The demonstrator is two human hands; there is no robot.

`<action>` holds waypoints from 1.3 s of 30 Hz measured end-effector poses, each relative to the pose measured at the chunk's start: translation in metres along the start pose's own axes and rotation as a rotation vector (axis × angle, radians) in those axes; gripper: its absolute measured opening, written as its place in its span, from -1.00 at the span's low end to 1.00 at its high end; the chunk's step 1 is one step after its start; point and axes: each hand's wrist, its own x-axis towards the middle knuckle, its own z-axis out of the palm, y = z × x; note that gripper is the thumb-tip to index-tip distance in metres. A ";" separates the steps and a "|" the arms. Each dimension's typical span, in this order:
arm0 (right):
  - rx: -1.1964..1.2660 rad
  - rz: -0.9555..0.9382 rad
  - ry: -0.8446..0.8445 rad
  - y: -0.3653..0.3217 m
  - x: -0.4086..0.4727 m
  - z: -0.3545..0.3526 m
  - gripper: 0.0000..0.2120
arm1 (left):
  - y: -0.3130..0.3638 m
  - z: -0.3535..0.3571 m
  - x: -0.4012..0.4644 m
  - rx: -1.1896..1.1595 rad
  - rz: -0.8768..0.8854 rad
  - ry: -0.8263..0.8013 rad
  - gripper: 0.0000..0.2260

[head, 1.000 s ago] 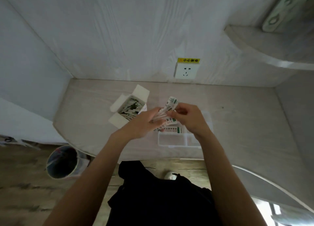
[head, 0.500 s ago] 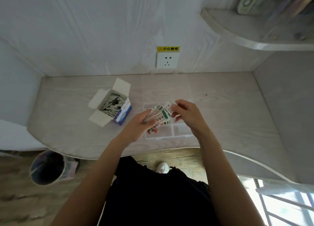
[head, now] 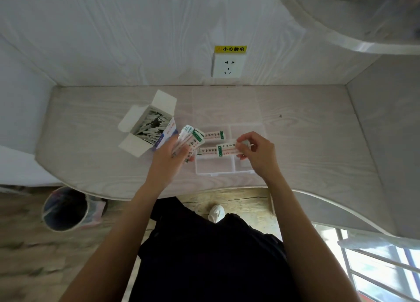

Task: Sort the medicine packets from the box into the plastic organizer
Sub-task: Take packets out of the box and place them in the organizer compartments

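While the left hand [head: 169,158] grips a fanned stack of packets [head: 190,140] in its curled fingers, the right hand [head: 258,152] pinches a single packet [head: 227,150] by its end, over the plastic organizer [head: 216,166] on the bench [head: 306,142]. Beyond the right fingers, one packet [head: 213,135] lies in a far compartment. Left of the left fingers stands the open box [head: 148,124], still holding packets.
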 end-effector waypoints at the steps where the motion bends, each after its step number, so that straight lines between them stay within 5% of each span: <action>1: -0.070 -0.007 -0.015 0.002 -0.002 0.009 -0.88 | -0.006 0.003 -0.002 0.018 -0.018 0.000 -0.78; 10: -0.560 -0.185 -0.227 -0.004 -0.004 0.034 -0.91 | -0.034 0.012 -0.007 0.126 -0.190 0.083 -0.75; 15: -0.632 -0.234 -0.329 -0.002 -0.006 0.033 -0.85 | -0.035 0.017 -0.005 0.155 -0.179 0.104 -0.77; 25: -1.186 -0.507 -0.465 -0.018 -0.003 0.050 -0.79 | -0.033 0.018 -0.004 0.132 -0.158 0.079 -0.80; 39: -1.273 -0.588 -0.511 -0.023 -0.004 0.053 -0.69 | -0.031 0.014 -0.007 0.112 -0.137 0.084 -0.81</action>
